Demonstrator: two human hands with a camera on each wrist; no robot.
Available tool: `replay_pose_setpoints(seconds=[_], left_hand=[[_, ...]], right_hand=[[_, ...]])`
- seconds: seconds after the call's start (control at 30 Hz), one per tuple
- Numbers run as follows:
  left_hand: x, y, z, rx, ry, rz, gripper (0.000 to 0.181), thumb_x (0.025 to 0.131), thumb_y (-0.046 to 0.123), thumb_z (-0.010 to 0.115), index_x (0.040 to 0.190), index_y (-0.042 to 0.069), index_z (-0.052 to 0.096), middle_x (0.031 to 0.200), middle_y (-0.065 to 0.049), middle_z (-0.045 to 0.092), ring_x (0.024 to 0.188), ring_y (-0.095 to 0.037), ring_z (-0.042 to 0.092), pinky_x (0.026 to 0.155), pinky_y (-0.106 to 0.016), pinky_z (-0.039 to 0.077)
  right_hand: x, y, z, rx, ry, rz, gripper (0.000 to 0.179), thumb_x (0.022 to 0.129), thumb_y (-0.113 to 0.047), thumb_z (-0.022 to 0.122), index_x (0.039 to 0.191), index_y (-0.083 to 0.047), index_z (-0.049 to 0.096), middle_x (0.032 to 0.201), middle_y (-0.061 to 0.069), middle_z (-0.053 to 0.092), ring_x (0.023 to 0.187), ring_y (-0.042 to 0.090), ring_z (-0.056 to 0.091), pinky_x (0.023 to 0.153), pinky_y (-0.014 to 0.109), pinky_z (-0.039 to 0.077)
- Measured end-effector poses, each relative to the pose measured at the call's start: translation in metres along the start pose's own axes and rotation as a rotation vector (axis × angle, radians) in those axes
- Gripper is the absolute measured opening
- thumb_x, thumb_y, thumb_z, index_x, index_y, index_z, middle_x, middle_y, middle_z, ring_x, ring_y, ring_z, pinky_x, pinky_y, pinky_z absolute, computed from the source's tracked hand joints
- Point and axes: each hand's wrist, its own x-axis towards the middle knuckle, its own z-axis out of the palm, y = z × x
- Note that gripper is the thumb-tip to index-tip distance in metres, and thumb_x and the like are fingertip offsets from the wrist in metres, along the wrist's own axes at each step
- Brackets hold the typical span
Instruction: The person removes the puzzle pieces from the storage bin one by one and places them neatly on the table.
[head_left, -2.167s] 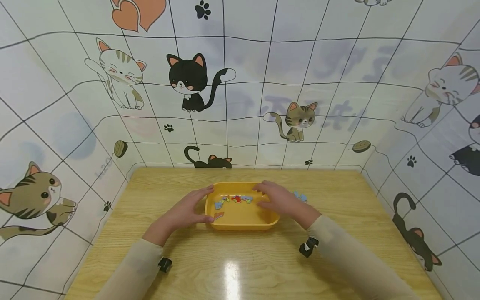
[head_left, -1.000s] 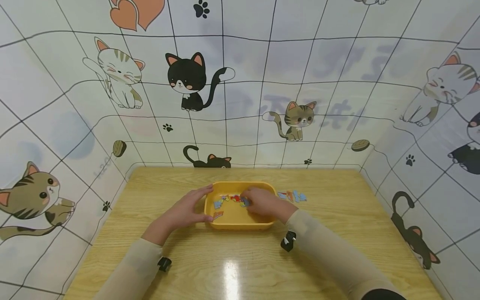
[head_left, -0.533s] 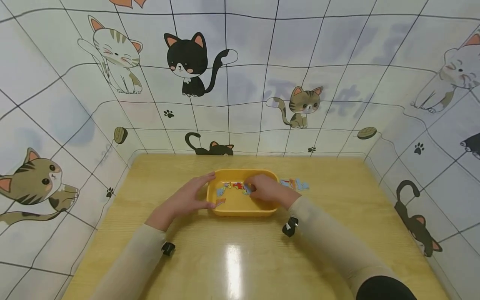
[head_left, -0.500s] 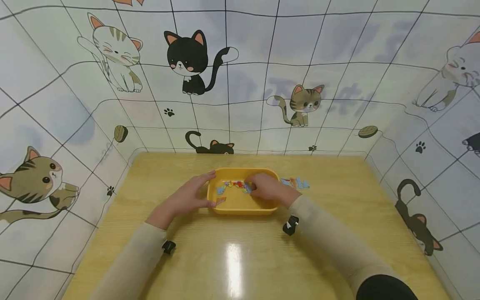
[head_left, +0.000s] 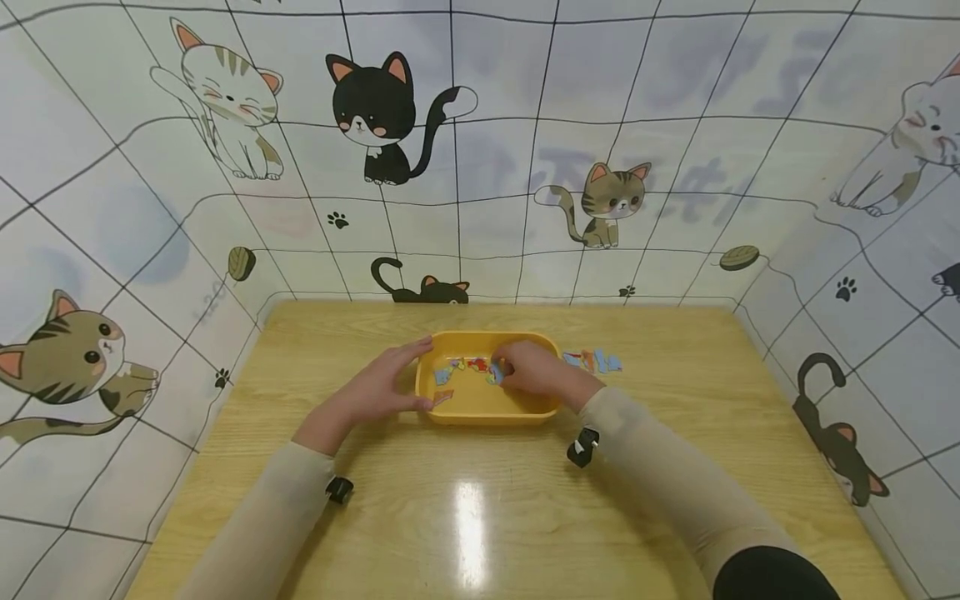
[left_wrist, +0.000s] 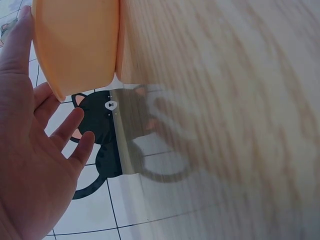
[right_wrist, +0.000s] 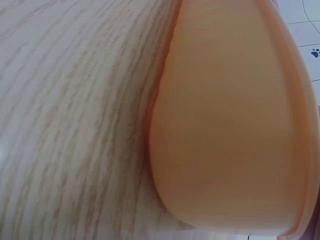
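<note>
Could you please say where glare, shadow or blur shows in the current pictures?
Head view: a glare streak on the table, nearer than the yellow tray, soft shadows beside both sleeves; left wrist view: a printed cat mirrored in the table, wood grain blurred; right wrist view: wood grain soft.

TRAY: yellow tray (head_left: 487,419), rounded rectangle, upright, left end spanned by my left hand (head_left: 371,388) | IN TRAY: blue piece (head_left: 442,377) left; red piece (head_left: 477,365) toward far wall; orange piece (head_left: 443,396) near-left; blue-yellow piece (head_left: 495,376) at my right hand (head_left: 534,367), grip hidden | OUTSIDE: row of flat blue and orange pieces (head_left: 601,362) just right of tray
</note>
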Motion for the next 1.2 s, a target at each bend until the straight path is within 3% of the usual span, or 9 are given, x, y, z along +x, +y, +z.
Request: replay_pose_setpoints(seconds=[0.23, 0.43, 0.6, 0.93, 1.2], left_hand=[[-0.001, 0.002, 0.003, -0.014, 0.001, 0.01, 0.103, 0.09, 0.049, 0.093, 0.172, 0.017, 0.041, 0.182, 0.001, 0.029, 0.163, -0.039, 0.032, 0.131, -0.065, 0.028], [-0.002, 0.003, 0.007, -0.018, 0.001, 0.003, 0.102, 0.09, 0.046, 0.093, 0.172, 0.017, 0.041, 0.182, 0.001, 0.029, 0.163, -0.039, 0.032, 0.131, -0.065, 0.027], [-0.002, 0.005, 0.006, -0.022, -0.002, -0.003, 0.101, 0.091, 0.045, 0.093, 0.172, 0.018, 0.04, 0.182, 0.001, 0.029, 0.163, -0.039, 0.031, 0.131, -0.065, 0.027], [-0.001, 0.003, 0.002, 0.0, -0.008, 0.001, 0.103, 0.09, 0.052, 0.091, 0.173, 0.017, 0.039, 0.182, 0.001, 0.028, 0.163, -0.038, 0.032, 0.131, -0.064, 0.028], [0.0, 0.008, -0.002, -0.013, -0.012, -0.006, 0.102, 0.09, 0.045, 0.093, 0.172, 0.014, 0.04, 0.182, 0.001, 0.028, 0.163, -0.039, 0.031, 0.131, -0.064, 0.027]], right_hand=[[-0.002, 0.001, 0.005, -0.032, 0.006, 0.015, 0.037, 0.101, -0.02, 0.082, 0.13, 0.001, 0.073, 0.08, -0.002, 0.06, 0.076, 0.015, 0.053, 0.076, 0.033, 0.046], [-0.006, 0.003, 0.007, -0.044, 0.058, 0.0, 0.042, 0.099, -0.024, 0.084, 0.133, -0.001, 0.073, 0.098, 0.0, 0.072, 0.09, 0.017, 0.064, 0.088, 0.037, 0.059], [-0.016, 0.0, -0.001, 0.005, 0.106, -0.023, 0.042, 0.099, -0.022, 0.081, 0.135, -0.003, 0.073, 0.11, 0.003, 0.078, 0.099, 0.019, 0.071, 0.094, 0.043, 0.062], [-0.034, 0.005, -0.022, 0.009, 0.141, -0.053, 0.043, 0.098, -0.019, 0.081, 0.137, -0.003, 0.07, 0.11, 0.007, 0.076, 0.071, 0.011, 0.06, 0.068, 0.032, 0.055], [-0.053, 0.006, -0.039, 0.062, 0.185, -0.087, 0.045, 0.098, -0.019, 0.08, 0.137, -0.001, 0.069, 0.111, 0.007, 0.076, 0.082, 0.013, 0.068, 0.077, 0.036, 0.061]])
